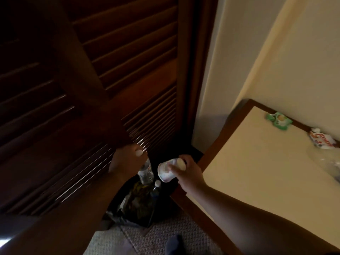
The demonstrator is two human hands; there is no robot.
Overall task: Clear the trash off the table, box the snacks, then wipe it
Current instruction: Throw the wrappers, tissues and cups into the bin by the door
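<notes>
Right hand [187, 173] is pinched on a small white cup [166, 171], lower middle of frame, over the dark trash bin [139, 205]. Looks light and crushable, so grip the rim gently. Left hand [127, 161] holds a clear bottle [146, 172].

No readable text on the green packet [278, 120], red-printed wrapper [321, 140] or cup [166, 171].

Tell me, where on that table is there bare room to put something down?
The table is bare across its near and middle top, from the wooden edge by the bin up to the green wrapper. The far right is crowded: red wrapper and clear plastic.
</notes>
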